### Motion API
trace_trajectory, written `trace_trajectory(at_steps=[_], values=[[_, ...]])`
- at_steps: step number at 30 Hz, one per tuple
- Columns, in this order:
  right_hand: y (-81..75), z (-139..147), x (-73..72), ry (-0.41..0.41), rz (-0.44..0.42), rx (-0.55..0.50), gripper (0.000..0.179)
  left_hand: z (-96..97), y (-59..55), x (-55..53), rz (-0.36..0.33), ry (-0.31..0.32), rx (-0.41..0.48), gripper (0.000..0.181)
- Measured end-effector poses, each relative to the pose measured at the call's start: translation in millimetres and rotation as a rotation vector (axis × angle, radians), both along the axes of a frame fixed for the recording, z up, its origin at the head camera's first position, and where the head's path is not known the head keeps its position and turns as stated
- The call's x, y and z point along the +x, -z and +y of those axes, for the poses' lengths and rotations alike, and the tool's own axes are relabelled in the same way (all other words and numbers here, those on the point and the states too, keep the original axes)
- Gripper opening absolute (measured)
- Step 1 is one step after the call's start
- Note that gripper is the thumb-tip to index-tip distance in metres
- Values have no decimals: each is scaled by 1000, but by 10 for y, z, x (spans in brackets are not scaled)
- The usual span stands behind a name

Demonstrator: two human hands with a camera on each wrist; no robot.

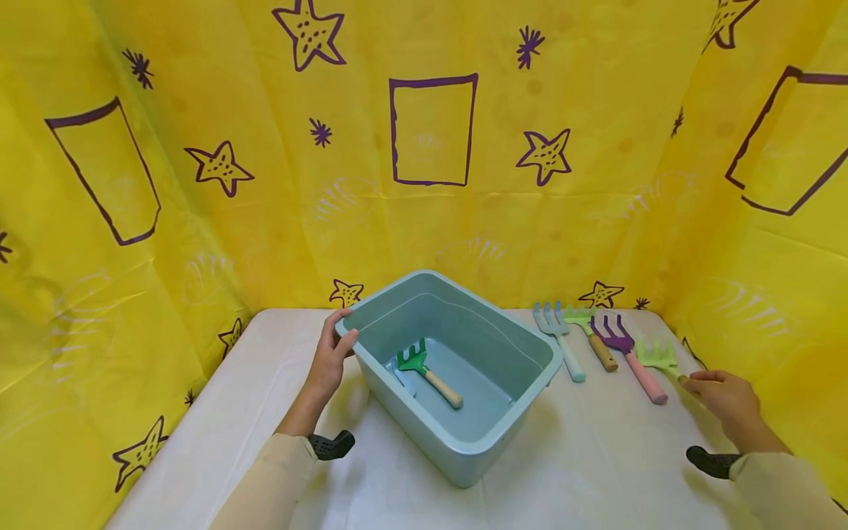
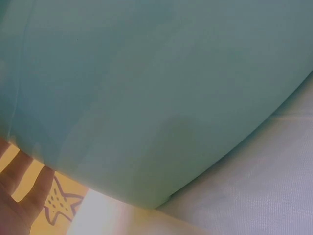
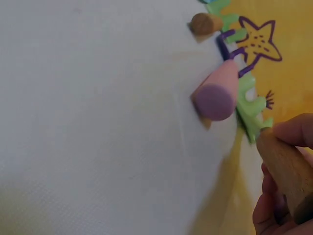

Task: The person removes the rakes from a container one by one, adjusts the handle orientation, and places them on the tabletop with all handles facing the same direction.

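Note:
My left hand (image 1: 331, 353) grips the left corner rim of a blue-green plastic bin (image 1: 457, 439), its thumb over the edge. In the left wrist view, the bin's wall (image 2: 146, 98) fills most of the picture beside the fingers. Inside the bin lies a small green hand rake (image 1: 442, 386) with a wooden handle; a pale blue piece (image 1: 403, 378) shows partly beside it. At the far right, my right hand (image 1: 729, 401) pinches the wooden handle (image 3: 288, 171) of a light green hand rake (image 1: 657, 356), whose head is at the table's right edge.
Right of the bin lie a light blue hand fork (image 1: 563, 346), another light green rake (image 1: 599, 346) with a wooden handle, and a purple fork (image 1: 636, 361) with a pink handle. Yellow patterned curtains (image 1: 424, 228) enclose the back and sides of the white-covered table (image 1: 563, 471).

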State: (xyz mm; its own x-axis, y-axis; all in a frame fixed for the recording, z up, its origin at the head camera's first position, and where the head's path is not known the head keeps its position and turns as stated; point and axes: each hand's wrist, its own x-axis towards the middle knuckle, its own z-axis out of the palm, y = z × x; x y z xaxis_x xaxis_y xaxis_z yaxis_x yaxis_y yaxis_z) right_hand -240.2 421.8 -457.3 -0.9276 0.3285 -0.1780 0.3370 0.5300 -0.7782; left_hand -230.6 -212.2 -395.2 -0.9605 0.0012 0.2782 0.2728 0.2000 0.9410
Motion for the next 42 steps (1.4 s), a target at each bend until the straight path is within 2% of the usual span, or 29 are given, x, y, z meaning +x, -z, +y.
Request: trace_trajectory(at_steps=[8,13,20,24,27,34,36,42], values=[[182,7,-43,0,-50,79,65,-2,-2,5,5,3,-10,47],[239,-1,-92,-18,-24,152,62,-8,17,-11,16,3,-11,47],[242,-29,-104,-18,-5,178,59,-93,268,-199,17,-20,2,44],[219,-44,-103,-21,9,199,58,-101,295,-216,7,-24,-1,44],[147,-60,-115,-26,30,202,57,-96,258,-191,2,-14,9,45],[-171,-222,-181,-21,103,138,57,-15,-2,-3,-8,-1,-14,47],[-265,-307,-213,-24,139,125,57,-13,-13,3,-11,0,-14,48],[-581,-607,-354,-31,176,-14,63,-12,2,-6,-9,6,-7,47]])
